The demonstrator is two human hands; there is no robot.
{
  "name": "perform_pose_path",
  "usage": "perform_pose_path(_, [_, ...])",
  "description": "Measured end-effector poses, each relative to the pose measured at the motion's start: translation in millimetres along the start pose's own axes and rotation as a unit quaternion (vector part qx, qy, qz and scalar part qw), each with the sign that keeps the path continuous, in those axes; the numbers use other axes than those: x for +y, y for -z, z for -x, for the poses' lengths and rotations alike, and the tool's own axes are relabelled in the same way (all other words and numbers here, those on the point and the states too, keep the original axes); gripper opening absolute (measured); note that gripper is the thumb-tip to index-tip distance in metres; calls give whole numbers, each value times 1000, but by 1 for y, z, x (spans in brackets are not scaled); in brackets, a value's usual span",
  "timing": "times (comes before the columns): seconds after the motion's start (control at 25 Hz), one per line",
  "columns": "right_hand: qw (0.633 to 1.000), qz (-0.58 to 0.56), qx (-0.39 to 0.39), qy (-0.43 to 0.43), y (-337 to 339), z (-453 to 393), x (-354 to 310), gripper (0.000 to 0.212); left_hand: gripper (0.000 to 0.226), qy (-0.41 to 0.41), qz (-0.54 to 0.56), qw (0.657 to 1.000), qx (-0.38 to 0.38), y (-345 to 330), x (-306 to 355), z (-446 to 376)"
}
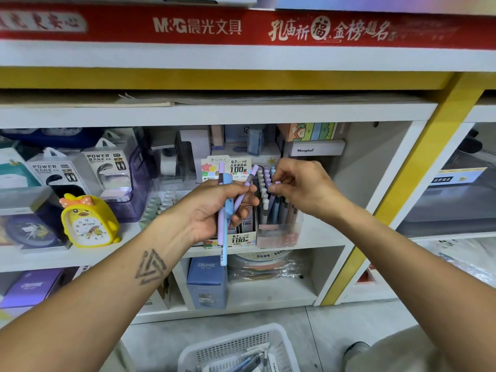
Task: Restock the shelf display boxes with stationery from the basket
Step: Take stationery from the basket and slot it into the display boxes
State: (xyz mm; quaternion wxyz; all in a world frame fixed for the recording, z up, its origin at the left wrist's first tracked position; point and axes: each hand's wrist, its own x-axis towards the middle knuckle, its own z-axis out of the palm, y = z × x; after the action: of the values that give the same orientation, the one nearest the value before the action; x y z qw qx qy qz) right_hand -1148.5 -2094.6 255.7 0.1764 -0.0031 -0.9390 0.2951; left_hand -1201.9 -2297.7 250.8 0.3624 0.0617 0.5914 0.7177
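Note:
My left hand grips a small bunch of pens, purple and blue, upright in front of the middle shelf. My right hand pinches the purple cap of one pen standing in the clear display box, which holds several pastel pens upright. To the left of that box stands a pencil-lead display box marked 0.7 HB. The white mesh basket sits on the floor below, with several pens lying in it.
A yellow duck alarm clock and power bank packs fill the shelf to the left. Blue and purple boxes stand on the lower shelf. A yellow post divides the shelving on the right. My knee is by the basket.

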Motion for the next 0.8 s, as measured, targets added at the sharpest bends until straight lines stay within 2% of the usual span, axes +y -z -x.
perform_pose_path(0.16, [1000, 16, -21, 5, 2, 0, 2, 17, 17, 11, 6, 1000, -11, 0, -1, -1])
perform_pose_path(0.24, [993, 94, -47, 50, -1, 1, 1, 7, 17, 10, 1, 1000, -24, -2, 0, 0])
perform_pose_path(0.32, [987, 143, -41, 67, -4, -1, 0, 11, 19, 8, -7, 999, -39, -3, 0, 2])
perform_pose_path(0.36, [994, 104, -23, 37, -3, -3, -2, 14, 21, 6, -11, 999, -47, -3, 0, 3])
perform_pose_path(0.44, [994, -97, 3, -56, 1, -6, -8, 17, 25, 3, -16, 998, -59, -4, 2, 4])
perform_pose_path(0.52, [950, -295, -9, -100, 5, -6, -15, 16, 27, 0, -16, 998, -68, -7, 3, 6])
perform_pose_path(0.56, [935, -341, -20, -99, 4, -6, -19, 16, 27, -1, -14, 997, -71, -9, 3, 6])
perform_pose_path(0.64, [917, -388, -14, -96, 5, -5, -22, 13, 28, 1, 4, 997, -79, -10, 3, 7])
perform_pose_path(0.72, [909, -401, 44, -108, 12, -8, -19, 10, 26, 3, 26, 996, -81, -6, 3, 6])
perform_pose_path(0.8, [930, -338, 113, -93, 22, -12, -14, 9, 19, 4, 33, 998, -56, -1, 4, 5])
